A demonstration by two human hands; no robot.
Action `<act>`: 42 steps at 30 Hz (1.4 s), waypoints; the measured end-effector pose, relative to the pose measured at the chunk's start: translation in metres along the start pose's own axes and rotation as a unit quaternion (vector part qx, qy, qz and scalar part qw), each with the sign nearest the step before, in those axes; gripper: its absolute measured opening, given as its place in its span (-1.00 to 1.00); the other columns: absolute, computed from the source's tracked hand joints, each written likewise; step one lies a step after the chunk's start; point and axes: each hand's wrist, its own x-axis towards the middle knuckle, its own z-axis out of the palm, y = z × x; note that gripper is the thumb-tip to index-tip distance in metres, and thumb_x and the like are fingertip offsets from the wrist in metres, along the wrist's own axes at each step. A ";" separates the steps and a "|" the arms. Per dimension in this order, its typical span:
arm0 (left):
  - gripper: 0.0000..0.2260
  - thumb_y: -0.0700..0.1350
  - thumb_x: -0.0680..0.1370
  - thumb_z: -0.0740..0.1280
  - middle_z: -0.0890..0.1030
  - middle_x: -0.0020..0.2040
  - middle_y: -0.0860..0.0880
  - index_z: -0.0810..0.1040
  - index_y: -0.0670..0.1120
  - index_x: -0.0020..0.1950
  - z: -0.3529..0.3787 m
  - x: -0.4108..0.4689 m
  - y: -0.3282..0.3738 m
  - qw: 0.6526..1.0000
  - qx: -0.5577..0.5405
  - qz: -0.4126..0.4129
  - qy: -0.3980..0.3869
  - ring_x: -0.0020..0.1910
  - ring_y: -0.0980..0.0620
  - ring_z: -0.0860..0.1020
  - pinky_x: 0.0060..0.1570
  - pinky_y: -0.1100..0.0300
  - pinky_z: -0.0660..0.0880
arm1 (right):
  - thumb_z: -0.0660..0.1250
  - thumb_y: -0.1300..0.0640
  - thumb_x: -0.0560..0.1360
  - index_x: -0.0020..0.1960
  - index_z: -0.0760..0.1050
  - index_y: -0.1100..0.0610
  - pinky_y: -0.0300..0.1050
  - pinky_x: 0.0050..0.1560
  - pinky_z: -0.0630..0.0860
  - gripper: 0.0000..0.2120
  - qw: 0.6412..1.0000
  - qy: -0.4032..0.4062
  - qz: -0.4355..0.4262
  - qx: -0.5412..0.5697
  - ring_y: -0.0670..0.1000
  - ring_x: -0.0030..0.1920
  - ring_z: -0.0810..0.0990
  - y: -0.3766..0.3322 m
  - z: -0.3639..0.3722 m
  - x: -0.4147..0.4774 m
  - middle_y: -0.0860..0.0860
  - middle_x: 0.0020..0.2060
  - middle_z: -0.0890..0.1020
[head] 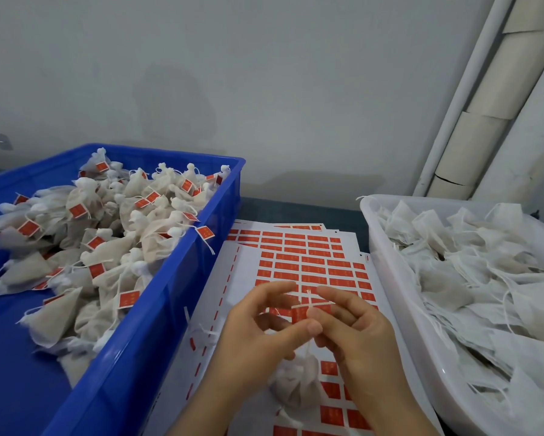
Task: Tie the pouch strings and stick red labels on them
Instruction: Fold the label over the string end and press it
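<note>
Two bins flank the label sheets (295, 256): a blue crate (176, 278) to their left, heaped with tagged pouches (107, 247), too many for me to count, and a white tub (390, 272) to their right, full of untied pouches (453, 272). I count at least three overlapping sheets. Over the sheets' near end, the left hand (258, 328) and right hand (358, 328) meet, fingers curled, fingertips pinching one white string (308, 305). One pouch (295, 382) sits below them, partly hidden by the wrists.
</note>
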 end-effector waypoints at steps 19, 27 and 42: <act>-0.80 -0.07 0.27 0.39 0.67 -0.28 -0.01 0.61 -0.13 -0.17 -0.004 0.005 0.001 0.997 -0.058 -0.043 0.008 -0.30 -0.01 0.65 -0.35 0.28 0.55 | 0.43 0.15 0.24 -0.16 0.60 0.08 -0.33 -0.38 0.53 -0.83 0.997 -0.063 0.042 0.033 -0.10 -0.21 0.68 0.001 0.002 0.001 -0.09 -0.27 0.70; -0.95 -0.20 0.47 0.34 0.67 -0.27 0.02 0.55 -0.17 -0.12 -0.002 0.006 -0.001 0.999 -0.025 -0.044 0.005 -0.26 0.00 0.65 -0.31 0.28 0.55 | 0.43 0.27 0.37 -0.19 0.58 0.10 -0.33 -0.35 0.54 -0.91 0.998 -0.047 0.026 -0.011 -0.11 -0.21 0.67 0.002 0.004 0.002 -0.12 -0.29 0.69; -0.84 0.06 0.21 0.33 0.57 -0.26 0.30 0.52 0.22 -0.24 0.000 0.006 -0.007 0.985 0.108 0.082 0.103 -0.17 0.31 0.57 -0.26 0.52 0.47 | 0.45 0.27 0.34 -0.24 0.59 0.03 -0.43 -0.38 0.49 -0.85 0.999 -0.029 -0.026 -0.018 -0.15 -0.26 0.66 0.000 0.007 0.001 -0.15 -0.35 0.68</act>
